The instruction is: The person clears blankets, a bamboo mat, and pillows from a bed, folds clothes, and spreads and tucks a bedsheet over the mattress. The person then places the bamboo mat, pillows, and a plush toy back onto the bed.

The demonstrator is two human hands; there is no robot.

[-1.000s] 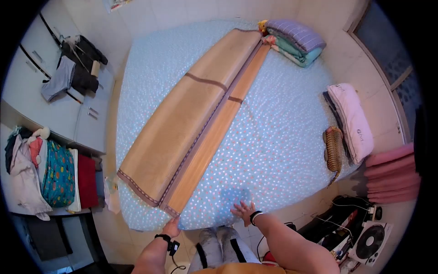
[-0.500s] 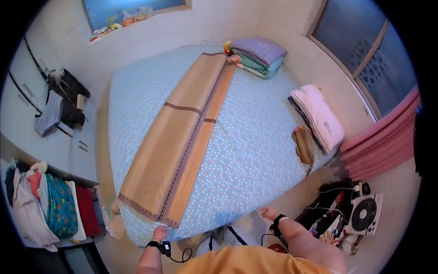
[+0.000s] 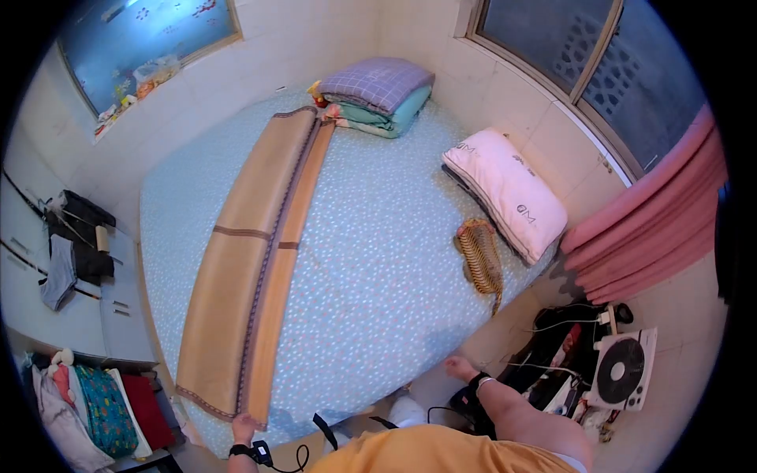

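A long tan sleeping mat (image 3: pixel 225 296) with dark brown trim lies folded lengthwise on the bed (image 3: pixel 363 307), which has a pale blue dotted sheet. My left hand (image 3: pixel 244 428) is at the near end of the mat, its fingers closed on the trimmed edge by the fold. Over the floor just off the bed's near right edge is my right hand (image 3: pixel 461 368), fingers curled with nothing visible in them. Both wrists wear dark straps.
A purple pillow (image 3: pixel 378 83) rests on folded bedding (image 3: pixel 386 120) at the far end. Along the right side lie a pink-white pillow (image 3: pixel 509 185) and a striped plush toy (image 3: pixel 479 256). A white fan (image 3: pixel 623 370) and clutter stand on the right; folded clothes (image 3: pixel 110 410) are at left.
The view has turned to the right, so bed and mat appear farther left. My left hand has moved up onto the mat's near edge. My right hand stays beside the bed.
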